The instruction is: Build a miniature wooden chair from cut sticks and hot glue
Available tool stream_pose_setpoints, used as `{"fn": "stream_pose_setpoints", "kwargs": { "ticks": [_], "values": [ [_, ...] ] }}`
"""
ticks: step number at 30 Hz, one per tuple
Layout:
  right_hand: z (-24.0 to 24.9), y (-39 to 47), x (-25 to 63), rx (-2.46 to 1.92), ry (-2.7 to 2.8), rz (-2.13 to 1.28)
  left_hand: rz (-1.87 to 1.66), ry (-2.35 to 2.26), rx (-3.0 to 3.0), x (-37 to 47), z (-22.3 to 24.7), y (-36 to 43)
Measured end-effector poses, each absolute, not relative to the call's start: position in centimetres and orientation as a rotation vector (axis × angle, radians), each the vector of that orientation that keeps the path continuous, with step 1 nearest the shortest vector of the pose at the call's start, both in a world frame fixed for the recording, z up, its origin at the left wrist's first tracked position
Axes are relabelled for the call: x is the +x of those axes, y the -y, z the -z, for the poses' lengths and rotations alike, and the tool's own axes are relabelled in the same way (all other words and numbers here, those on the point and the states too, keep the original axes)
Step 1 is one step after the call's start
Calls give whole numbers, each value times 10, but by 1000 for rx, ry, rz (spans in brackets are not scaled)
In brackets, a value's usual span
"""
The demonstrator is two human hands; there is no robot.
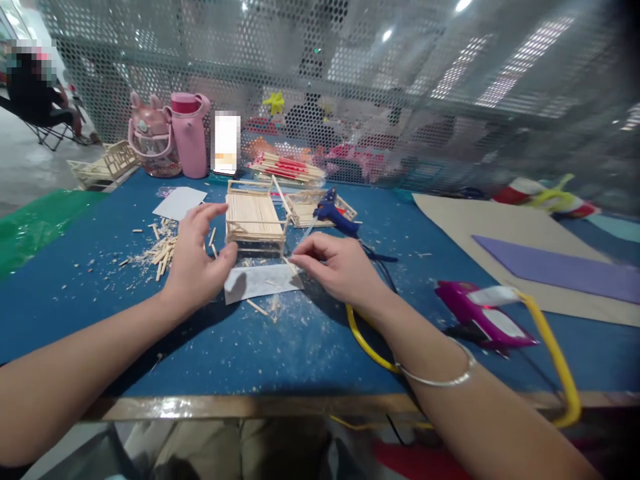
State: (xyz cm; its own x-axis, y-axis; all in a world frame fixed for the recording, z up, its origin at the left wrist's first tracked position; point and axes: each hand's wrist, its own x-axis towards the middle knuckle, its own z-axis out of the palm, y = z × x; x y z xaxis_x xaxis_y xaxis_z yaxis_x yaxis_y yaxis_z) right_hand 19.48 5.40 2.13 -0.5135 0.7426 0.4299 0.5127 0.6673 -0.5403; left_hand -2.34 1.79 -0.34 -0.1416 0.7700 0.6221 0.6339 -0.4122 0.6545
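A small bed-shaped model of thin wooden sticks (255,217) stands on the blue table. My left hand (197,257) is at its left side, thumb and fingers spread apart; whether the fingertips touch the frame I cannot tell. By the model's front right leg, my right hand (343,267) pinches a short thin wooden stick (289,265) between thumb and fingertips. Under it lies a white paper strip (260,283). Just beyond my right hand rests a blue glue gun (336,215), its nozzle pointing toward the model. Behind that sits a second stick frame (303,212).
Cut stick pieces (163,257) lie left of my left hand. A pink bottle (189,137), a lit phone (226,143) and a stick bundle (287,168) line the back. At right are a magenta device (483,317) with a yellow cable (553,353), cardboard (450,227) and purple sheet (555,267).
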Motion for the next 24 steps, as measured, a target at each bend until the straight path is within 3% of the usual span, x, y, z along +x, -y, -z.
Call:
{"fn": "stream_pose_setpoints", "kwargs": {
  "ticks": [4, 9, 24],
  "values": [
    [-25, -54, 195, -1020, 2508, -408, -1099, -1341, 2328, -9, 5, -8],
    [-23, -53, 189, -1056, 2761, -287, -629, -1373, 2477, 3, 18, -13],
    [-11, -46, 174, -1122, 2862, -160, -479, -1349, 2482, 0, 13, -27]
  ]
}}
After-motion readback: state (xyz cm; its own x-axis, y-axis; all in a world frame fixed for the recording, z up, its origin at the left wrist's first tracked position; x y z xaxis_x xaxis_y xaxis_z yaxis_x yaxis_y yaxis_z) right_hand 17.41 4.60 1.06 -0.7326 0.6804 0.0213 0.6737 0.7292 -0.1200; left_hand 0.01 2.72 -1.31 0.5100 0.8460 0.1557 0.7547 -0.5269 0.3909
